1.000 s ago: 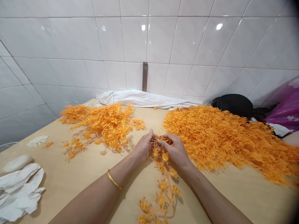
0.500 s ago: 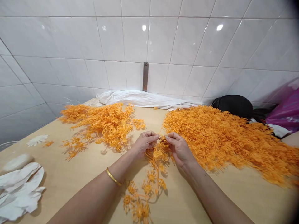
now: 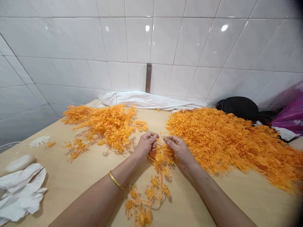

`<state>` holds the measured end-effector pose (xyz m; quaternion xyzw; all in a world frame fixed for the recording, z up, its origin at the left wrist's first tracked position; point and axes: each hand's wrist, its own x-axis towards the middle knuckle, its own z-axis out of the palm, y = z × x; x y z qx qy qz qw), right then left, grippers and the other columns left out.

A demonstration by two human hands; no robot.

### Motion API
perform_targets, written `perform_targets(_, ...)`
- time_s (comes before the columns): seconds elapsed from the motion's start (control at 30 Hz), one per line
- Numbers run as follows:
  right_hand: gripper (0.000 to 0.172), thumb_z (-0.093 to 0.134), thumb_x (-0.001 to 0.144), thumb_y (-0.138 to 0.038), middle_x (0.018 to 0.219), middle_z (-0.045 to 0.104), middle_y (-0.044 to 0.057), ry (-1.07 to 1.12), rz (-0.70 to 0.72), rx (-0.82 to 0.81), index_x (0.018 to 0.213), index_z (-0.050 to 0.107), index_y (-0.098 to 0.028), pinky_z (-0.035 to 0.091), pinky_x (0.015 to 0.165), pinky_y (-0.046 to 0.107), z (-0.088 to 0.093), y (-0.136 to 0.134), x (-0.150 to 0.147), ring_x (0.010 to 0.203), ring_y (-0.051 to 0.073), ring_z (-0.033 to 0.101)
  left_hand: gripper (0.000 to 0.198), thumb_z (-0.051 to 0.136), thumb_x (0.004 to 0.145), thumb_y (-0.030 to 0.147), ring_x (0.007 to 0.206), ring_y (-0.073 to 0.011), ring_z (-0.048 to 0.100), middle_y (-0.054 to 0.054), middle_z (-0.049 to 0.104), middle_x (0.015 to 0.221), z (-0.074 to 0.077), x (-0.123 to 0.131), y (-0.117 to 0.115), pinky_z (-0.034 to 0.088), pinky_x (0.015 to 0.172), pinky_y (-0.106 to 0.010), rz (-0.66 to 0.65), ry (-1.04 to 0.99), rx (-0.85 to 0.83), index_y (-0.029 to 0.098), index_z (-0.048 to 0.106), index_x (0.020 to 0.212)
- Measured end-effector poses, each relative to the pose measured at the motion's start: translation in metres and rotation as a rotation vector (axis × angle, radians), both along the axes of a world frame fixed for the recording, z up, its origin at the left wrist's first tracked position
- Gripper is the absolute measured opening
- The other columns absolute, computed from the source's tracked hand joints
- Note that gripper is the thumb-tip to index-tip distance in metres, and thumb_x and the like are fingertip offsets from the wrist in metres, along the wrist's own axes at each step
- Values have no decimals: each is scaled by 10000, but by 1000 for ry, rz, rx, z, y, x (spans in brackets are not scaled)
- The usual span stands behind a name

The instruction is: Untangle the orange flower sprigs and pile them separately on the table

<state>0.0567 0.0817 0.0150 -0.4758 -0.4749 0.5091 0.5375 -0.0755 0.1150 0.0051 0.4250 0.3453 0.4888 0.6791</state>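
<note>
My left hand (image 3: 145, 146) is closed in a pinch on the stem of an orange plastic flower spray (image 3: 155, 183). From the fingers the spray trails down the table toward me, its small spiky blossoms spread along curved stems. Just across from it, my right hand (image 3: 181, 151) has thumb and forefinger pressed together beside the upper end of the spray. What lies between those fingertips is too small to make out. A thin orange stem tip (image 3: 161, 133) sticks up between the two hands.
A loose orange flower pile (image 3: 111, 126) lies to the left, a larger dense heap (image 3: 220, 142) to the right. A white flower (image 3: 39, 141) and crumpled white cloth (image 3: 21, 195) are at the left. White fabric (image 3: 146, 100), a black case (image 3: 238, 107) and a purple bag (image 3: 290, 110) line the wall.
My hands have drawn slightly apart at the fingertips, and a thin stem tip now shows between them. The spray stays in my left hand. The view has shifted slightly.
</note>
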Motion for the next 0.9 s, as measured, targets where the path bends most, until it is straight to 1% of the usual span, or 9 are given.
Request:
perform_targets(0.1, 351, 683, 601, -388, 809, 571, 3, -58, -55, -12, 855, 571, -173, 385, 543, 220, -2, -1, -1, 612, 97, 496, 197, 590, 690, 317, 319, -22, 305, 61, 408, 424, 1, 1, -1, 229, 328, -136, -51, -61, 1, 150, 486, 673)
perform_targets(0.17, 377, 693, 597, -340, 887, 582, 13, -22, 0, -25, 919, 571, -186, 415, 593, 234, -2, -2, -2, 655, 108, 529, 189, 578, 703, 312, 311, -23, 307, 61, 407, 418, 1, 2, -3, 229, 326, -134, -99, -92, -5, 150, 484, 678)
perform_targets(0.27, 281, 653, 643, -293, 767, 618, 13, 140, 204, -12, 891, 582, -180, 444, 648, 282, 0, -5, -5, 647, 139, 572, 176, 568, 714, 301, 300, -29, 312, 66, 387, 394, 1, 3, -5, 226, 323, -134, -179, -126, -37, 151, 483, 680)
perform_targets(0.3, 237, 640, 653, -281, 707, 620, 9, 191, 242, -9, 858, 585, -176, 449, 644, 293, 1, -5, -7, 621, 145, 578, 174, 569, 714, 297, 301, -30, 318, 66, 387, 394, 0, 3, -5, 232, 324, -134, -197, -137, -48, 150, 484, 679)
perform_targets(0.4, 159, 641, 643, -248, 586, 604, -11, 286, 196, -24, 768, 577, -174, 457, 584, 291, 1, -6, -10, 533, 143, 573, 165, 578, 706, 278, 314, -28, 342, 57, 413, 421, -1, 3, -4, 259, 335, -135, -204, -161, -74, 137, 497, 679)
perform_targets(0.5, 150, 652, 637, -266, 548, 591, -21, 324, 134, -39, 700, 548, -178, 452, 519, 279, -1, -5, -12, 481, 137, 554, 161, 603, 678, 244, 327, -25, 367, 52, 439, 460, 0, 3, -3, 274, 342, -136, -187, -176, -117, 130, 492, 657)
perform_targets(0.7, 174, 632, 673, -314, 563, 585, -6, 289, 186, -42, 674, 535, -169, 423, 478, 256, -4, -5, -14, 478, 126, 531, 164, 596, 658, 190, 327, -45, 394, 47, 441, 444, -1, 4, -4, 293, 347, -155, -171, -217, -228, 137, 455, 592)
perform_targets(0.8, 162, 623, 682, -313, 577, 572, -14, 354, 240, -49, 673, 542, -173, 417, 509, 244, -4, -7, -15, 506, 113, 521, 162, 547, 687, 179, 317, -48, 370, 48, 412, 419, -1, 2, 0, 296, 346, -163, -191, -302, -383, 139, 441, 571)
perform_targets(0.9, 137, 640, 660, -281, 621, 554, -19, 416, 281, -6, 650, 558, -171, 417, 612, 238, 1, -8, -14, 596, 104, 518, 215, 455, 750, 188, 319, -53, 360, 43, 383, 402, 2, -2, 6, 333, 369, -176, -185, -381, -501, 146, 409, 544)
